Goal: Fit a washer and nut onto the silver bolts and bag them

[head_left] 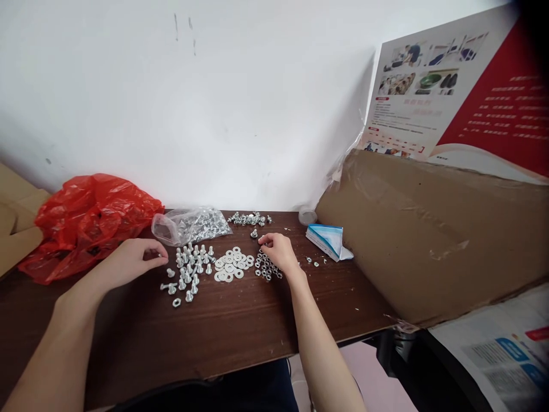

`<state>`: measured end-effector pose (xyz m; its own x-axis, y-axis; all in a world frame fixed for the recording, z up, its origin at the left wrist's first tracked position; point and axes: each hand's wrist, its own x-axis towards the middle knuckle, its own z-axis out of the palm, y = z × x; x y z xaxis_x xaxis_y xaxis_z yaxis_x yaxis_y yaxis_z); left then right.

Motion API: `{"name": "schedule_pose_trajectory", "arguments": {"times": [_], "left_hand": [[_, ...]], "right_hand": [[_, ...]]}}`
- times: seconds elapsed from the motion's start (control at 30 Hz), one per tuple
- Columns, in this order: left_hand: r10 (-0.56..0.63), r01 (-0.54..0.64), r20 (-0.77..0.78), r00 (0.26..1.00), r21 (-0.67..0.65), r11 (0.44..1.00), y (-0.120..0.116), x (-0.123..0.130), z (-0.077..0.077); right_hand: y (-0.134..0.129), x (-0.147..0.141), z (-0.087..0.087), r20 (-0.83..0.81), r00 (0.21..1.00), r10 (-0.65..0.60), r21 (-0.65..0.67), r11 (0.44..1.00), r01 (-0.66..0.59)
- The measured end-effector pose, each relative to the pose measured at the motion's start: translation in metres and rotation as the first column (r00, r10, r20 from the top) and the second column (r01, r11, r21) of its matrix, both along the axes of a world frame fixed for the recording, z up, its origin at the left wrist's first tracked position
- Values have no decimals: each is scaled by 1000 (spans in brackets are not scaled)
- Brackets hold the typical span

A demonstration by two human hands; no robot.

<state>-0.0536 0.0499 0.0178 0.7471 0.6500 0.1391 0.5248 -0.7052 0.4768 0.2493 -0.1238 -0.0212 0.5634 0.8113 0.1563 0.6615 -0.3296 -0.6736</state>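
On the dark brown table, a group of silver bolts (189, 263) stands to the right of my left hand (137, 258), whose thumb and fingers are apart with nothing between them. Flat washers (231, 264) lie in a cluster in the middle. My right hand (278, 249) is over the back of a group of hex nuts (268, 268), fingertips close together; what they hold, if anything, is too small to tell. Just left of those fingertips is a single bolt (254, 233) with a dark base. One loose nut (176, 302) lies in front of the bolts.
Behind are a clear bag of small hardware (201, 225) and a pile of assembled bolts (249, 218). A red plastic bag (94, 212) is at left. A blue-white packet (328, 240), a round clear lid (307, 216) and a large cardboard box (429, 234) are at right.
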Motion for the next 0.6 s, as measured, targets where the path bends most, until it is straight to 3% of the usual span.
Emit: {"name": "schedule_pose_trajectory", "arguments": {"times": [0.33,0.6], "left_hand": [[-71,70,-34,997,-47,996,-2,11,-12],[-89,85,-42,995,-87,993,4,9,-19]], "right_hand": [[0,0,0,78,997,-5,-96,995,12],[1,2,-4,108,994,2,-93,996,8]]}}
